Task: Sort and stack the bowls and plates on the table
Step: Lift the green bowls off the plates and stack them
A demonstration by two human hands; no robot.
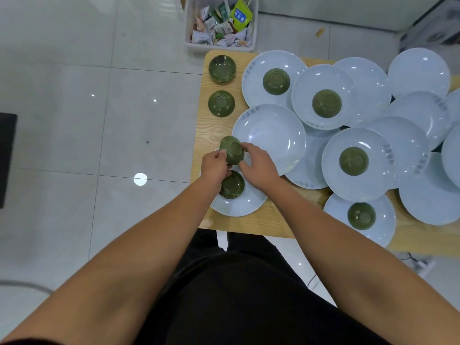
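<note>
A small green bowl point(232, 150) is held bottom-up above the table's near left corner. My left hand point(214, 168) grips its left side and my right hand point(258, 164) grips its right side. Just below it another green bowl point(232, 186) sits upright on a pale blue plate point(239, 205). Several more pale blue plates cover the wooden table point(211, 130), some overlapping. Upturned green bowls rest on plates at the back point(276, 80) point(326, 103) and on the right point(353, 161) point(361, 215). One bowl point(222, 68) stands upright and another point(221, 103) lies bottom-up on bare wood at the far left.
A white bin point(221, 23) full of wrappers stands on the floor beyond the table's far edge. Grey floor tiles lie to the left. A dark object point(6, 158) sits at the left border. Cables run on the floor near the right.
</note>
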